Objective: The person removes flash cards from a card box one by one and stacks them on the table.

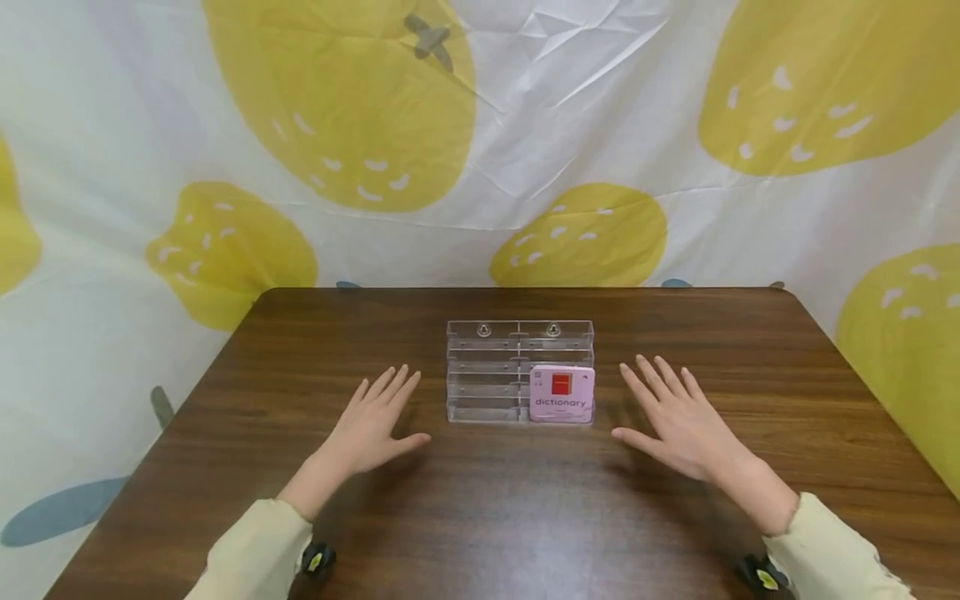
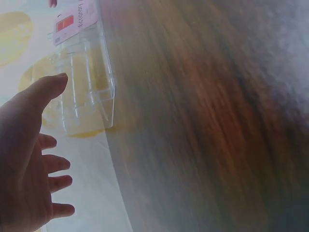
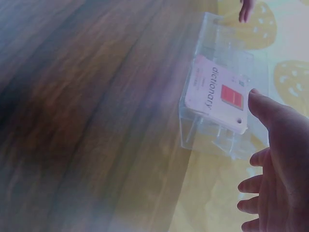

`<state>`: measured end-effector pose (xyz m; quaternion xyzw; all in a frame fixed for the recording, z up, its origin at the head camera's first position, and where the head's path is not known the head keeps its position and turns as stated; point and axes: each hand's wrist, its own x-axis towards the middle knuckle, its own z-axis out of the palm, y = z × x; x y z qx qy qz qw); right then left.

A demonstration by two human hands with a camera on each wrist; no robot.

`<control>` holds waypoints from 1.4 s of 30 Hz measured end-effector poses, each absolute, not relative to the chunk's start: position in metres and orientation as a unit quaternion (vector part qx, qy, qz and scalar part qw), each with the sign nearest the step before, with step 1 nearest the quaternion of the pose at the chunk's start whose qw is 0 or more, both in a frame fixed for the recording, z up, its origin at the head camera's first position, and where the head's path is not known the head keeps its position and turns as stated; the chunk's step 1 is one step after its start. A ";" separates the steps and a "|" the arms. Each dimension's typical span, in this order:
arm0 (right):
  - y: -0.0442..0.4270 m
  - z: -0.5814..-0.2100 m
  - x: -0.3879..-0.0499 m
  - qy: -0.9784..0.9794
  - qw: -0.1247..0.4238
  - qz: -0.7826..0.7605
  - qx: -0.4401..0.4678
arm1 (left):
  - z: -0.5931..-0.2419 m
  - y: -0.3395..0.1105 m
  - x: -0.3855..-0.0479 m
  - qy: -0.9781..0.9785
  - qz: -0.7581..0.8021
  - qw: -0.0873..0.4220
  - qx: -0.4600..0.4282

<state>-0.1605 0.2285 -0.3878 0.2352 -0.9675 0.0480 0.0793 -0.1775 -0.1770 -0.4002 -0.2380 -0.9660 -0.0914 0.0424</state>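
A clear plastic card rack (image 1: pixel 482 383) with tiered compartments in two columns stands on the table. In its lower right compartment sits a pink card stack (image 1: pixel 562 393) printed with "dictionary" and a red book; the right wrist view shows the card stack (image 3: pixel 212 94) as several layers with a punched hole. My left hand (image 1: pixel 372 429) is spread to the left of the rack, apart from it and holding nothing. To the right of the rack, my right hand (image 1: pixel 682 425) is spread likewise, with straight fingers and nothing in it.
The brown wooden table (image 1: pixel 517 508) has rounded far corners. Behind it hangs a white cloth (image 1: pixel 420 250) with yellow fruit prints, which also runs along both sides. Dark wrist devices (image 1: pixel 318 560) are worn at both sleeves.
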 end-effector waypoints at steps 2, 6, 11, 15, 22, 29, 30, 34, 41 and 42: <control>0.227 -0.387 -0.162 -0.967 0.083 0.049 0.236 | -0.400 -0.175 -0.179 -0.966 -0.095 0.042 -0.238; 0.224 -0.385 -0.164 -0.967 0.085 0.052 0.236 | -0.400 -0.170 -0.183 -0.964 -0.103 0.049 -0.238; 0.218 -0.383 -0.166 -0.965 0.088 0.057 0.242 | -0.400 -0.166 -0.191 -0.958 -0.104 0.073 -0.256; 0.214 -0.383 -0.167 -0.964 0.087 0.062 0.242 | -0.402 -0.164 -0.199 -0.954 -0.106 0.087 -0.265; 0.210 -0.381 -0.170 -0.965 0.068 0.074 0.242 | -0.402 -0.159 -0.208 -0.954 -0.122 0.083 -0.261; 0.208 -0.383 -0.174 -0.960 0.061 0.114 0.247 | -0.404 -0.154 -0.214 -0.950 -0.118 0.089 -0.273; 0.208 -0.383 -0.175 -0.957 0.067 0.125 0.251 | -0.405 -0.154 -0.215 -0.950 -0.118 0.091 -0.275; 0.205 -0.385 -0.179 -0.947 0.093 0.170 0.257 | -0.407 -0.151 -0.218 -0.949 -0.120 0.090 -0.278; 0.203 -0.386 -0.184 -0.944 0.113 0.206 0.233 | -0.408 -0.147 -0.220 -0.949 -0.122 0.083 -0.279; 0.202 -0.386 -0.185 -0.943 0.117 0.209 0.231 | -0.408 -0.147 -0.220 -0.949 -0.122 0.083 -0.279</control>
